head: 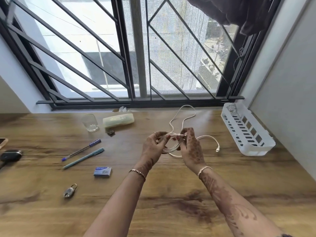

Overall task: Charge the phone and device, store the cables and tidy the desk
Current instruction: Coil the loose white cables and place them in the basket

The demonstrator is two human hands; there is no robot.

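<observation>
A white cable (183, 117) lies partly coiled over the middle of the wooden desk (153, 194). My left hand (154, 147) grips several loops of it. My right hand (192, 147) pinches the cable close to the left hand's fingers. One loose length snakes back toward the window, and another curves right to a plug end (217, 149) lying on the wood. A white slotted basket (246, 130) stands at the right by the wall, with a cable lying in its far end. A phone (2, 141) shows partly at the left edge, with a dark device (11, 155) below it.
Left of my hands lie a blue pen (81, 150), a teal pen (83, 158), a small blue box (102, 171) and a padlock (70, 191). A glass (90, 122), a pale case (118, 120) and a small dark object (111, 132) sit further back by the window.
</observation>
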